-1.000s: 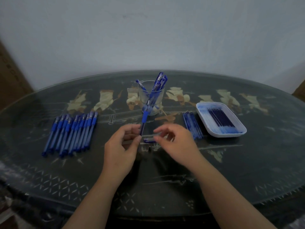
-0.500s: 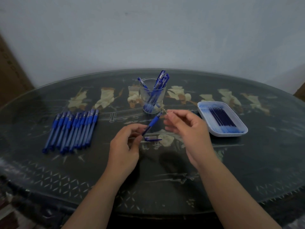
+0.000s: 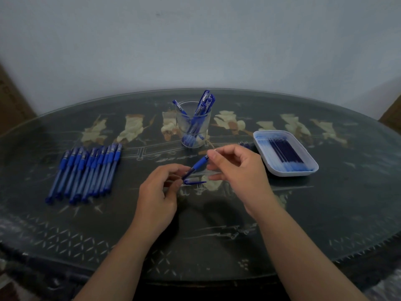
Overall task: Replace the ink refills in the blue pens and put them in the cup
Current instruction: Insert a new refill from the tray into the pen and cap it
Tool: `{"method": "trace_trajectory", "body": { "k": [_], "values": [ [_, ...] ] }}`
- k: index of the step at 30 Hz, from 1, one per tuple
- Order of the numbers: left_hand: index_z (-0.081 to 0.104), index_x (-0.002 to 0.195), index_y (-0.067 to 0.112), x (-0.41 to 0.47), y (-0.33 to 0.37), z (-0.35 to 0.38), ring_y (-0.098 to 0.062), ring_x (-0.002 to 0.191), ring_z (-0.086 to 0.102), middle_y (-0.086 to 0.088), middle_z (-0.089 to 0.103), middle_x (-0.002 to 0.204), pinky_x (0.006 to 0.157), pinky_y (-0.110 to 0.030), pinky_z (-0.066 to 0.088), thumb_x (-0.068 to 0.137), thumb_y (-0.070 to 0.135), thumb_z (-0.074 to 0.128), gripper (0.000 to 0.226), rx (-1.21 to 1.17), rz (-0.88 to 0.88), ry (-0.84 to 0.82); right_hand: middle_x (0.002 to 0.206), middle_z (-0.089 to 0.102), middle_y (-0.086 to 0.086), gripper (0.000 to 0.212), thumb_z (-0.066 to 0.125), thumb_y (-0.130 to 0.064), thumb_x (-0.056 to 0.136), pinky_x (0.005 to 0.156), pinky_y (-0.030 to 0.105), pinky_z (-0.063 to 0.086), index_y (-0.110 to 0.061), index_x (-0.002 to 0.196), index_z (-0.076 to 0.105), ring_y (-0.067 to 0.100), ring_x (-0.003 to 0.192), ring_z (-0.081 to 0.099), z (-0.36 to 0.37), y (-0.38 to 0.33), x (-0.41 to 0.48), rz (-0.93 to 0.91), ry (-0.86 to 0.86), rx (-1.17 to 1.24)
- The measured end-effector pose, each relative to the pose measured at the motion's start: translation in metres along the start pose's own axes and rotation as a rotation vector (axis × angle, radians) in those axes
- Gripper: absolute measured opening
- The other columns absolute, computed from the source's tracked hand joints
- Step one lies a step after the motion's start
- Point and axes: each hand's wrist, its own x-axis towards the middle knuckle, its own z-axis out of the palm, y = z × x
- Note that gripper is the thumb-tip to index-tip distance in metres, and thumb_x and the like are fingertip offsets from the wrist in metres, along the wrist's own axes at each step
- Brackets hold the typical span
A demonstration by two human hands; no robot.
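Observation:
My left hand [image 3: 159, 192] grips a blue pen [image 3: 196, 166] by its barrel, with the blue grip end pointing up and right. My right hand [image 3: 237, 170] pinches something small at that end of the pen, between thumb and forefinger; what it is I cannot make out. A blue pen cap [image 3: 194, 182] lies on the table just under the pen. The clear cup [image 3: 193, 129] behind my hands holds several blue pens. A row of several blue pens [image 3: 85, 172] lies at the left.
A white tray [image 3: 285, 171] with dark blue refills stands at the right. A few more refills [image 3: 245, 145] show past my right hand. The dark glass-topped oval table [image 3: 217, 235] stands against a pale wall.
My right hand rose from the table to the pen's upper end. The left hand tilted the pen more to the right. The cap stayed on the table.

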Motion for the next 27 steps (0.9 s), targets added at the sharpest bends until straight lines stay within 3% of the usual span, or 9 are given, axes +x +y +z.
{"method": "trace_trajectory", "body": {
  "k": [5,9,13,15,17,20,22,25,27],
  "values": [
    [0.065,0.105,0.028,-0.001,0.000,0.001,0.004,0.099,0.059,0.013,0.064,0.104,0.082,-0.004,0.043,0.085,-0.011,0.060,0.044,-0.017,0.001,-0.018,0.093,0.070,0.007,0.027,0.075,-0.036,0.082,0.066,0.034,0.061,-0.020,0.099,0.061,0.021,0.082,0.070,0.005,0.003,0.001,-0.041,0.047,-0.063],
    [0.068,0.105,0.021,0.000,-0.002,0.001,0.001,0.096,0.060,0.009,0.066,0.103,0.081,-0.005,0.043,0.085,-0.012,0.060,0.039,-0.041,-0.015,0.008,0.105,0.070,-0.002,0.032,0.064,-0.021,0.094,0.081,0.034,0.060,-0.031,0.124,0.059,0.012,0.099,0.069,0.000,0.004,0.000,-0.035,-0.057,0.089],
    [0.067,0.102,0.025,0.000,-0.001,0.001,0.004,0.096,0.060,0.011,0.065,0.102,0.080,-0.003,0.042,0.085,-0.012,0.061,0.041,-0.036,-0.021,-0.003,0.099,0.072,-0.005,0.011,0.067,-0.028,0.092,0.087,0.043,0.058,-0.022,0.100,0.073,0.010,0.095,0.068,0.007,0.010,0.001,-0.159,0.020,-0.150],
    [0.065,0.101,0.029,0.000,-0.001,0.000,0.004,0.096,0.060,0.012,0.065,0.102,0.080,-0.004,0.042,0.085,-0.011,0.061,0.043,-0.036,-0.029,-0.009,0.091,0.072,-0.004,0.018,0.071,-0.040,0.086,0.083,0.045,0.058,-0.022,0.090,0.069,0.010,0.088,0.069,0.009,0.011,0.000,-0.132,0.064,-0.169],
    [0.065,0.101,0.031,0.000,-0.001,0.000,0.003,0.096,0.060,0.012,0.065,0.102,0.080,-0.004,0.043,0.085,-0.010,0.062,0.044,-0.037,-0.035,-0.009,0.095,0.071,-0.006,0.020,0.068,-0.044,0.086,0.084,0.045,0.058,-0.028,0.097,0.066,0.010,0.090,0.068,0.008,0.011,0.000,-0.108,0.033,-0.138],
    [0.066,0.101,0.031,0.001,-0.001,0.000,0.002,0.095,0.060,0.012,0.065,0.101,0.079,-0.004,0.043,0.085,-0.010,0.062,0.044,-0.046,-0.044,0.003,0.103,0.070,-0.008,0.024,0.063,-0.026,0.094,0.087,0.040,0.058,-0.032,0.117,0.065,0.011,0.099,0.068,0.006,0.009,-0.001,-0.121,-0.020,-0.083],
    [0.065,0.099,0.034,0.001,-0.001,0.000,0.001,0.095,0.061,0.012,0.066,0.101,0.080,-0.005,0.043,0.085,-0.010,0.062,0.046,-0.049,-0.046,0.002,0.099,0.073,-0.006,0.016,0.065,-0.021,0.093,0.087,0.042,0.058,-0.027,0.107,0.071,0.011,0.097,0.069,0.006,0.009,0.000,-0.175,0.015,-0.126],
    [0.063,0.099,0.035,0.001,-0.001,0.000,0.003,0.097,0.060,0.012,0.065,0.102,0.081,-0.005,0.043,0.085,-0.009,0.062,0.047,-0.042,-0.042,-0.013,0.088,0.073,0.001,0.026,0.074,-0.045,0.078,0.082,0.049,0.058,-0.023,0.090,0.067,0.019,0.086,0.070,0.008,0.008,0.000,-0.174,0.078,-0.108],
    [0.064,0.101,0.033,0.000,-0.001,-0.001,0.002,0.097,0.060,0.012,0.066,0.102,0.081,-0.005,0.043,0.085,-0.009,0.062,0.045,-0.040,-0.034,-0.013,0.090,0.070,0.002,0.036,0.073,-0.054,0.074,0.082,0.050,0.058,-0.027,0.097,0.064,0.022,0.087,0.069,0.007,0.011,0.001,-0.145,0.064,-0.081]
  ]
}}
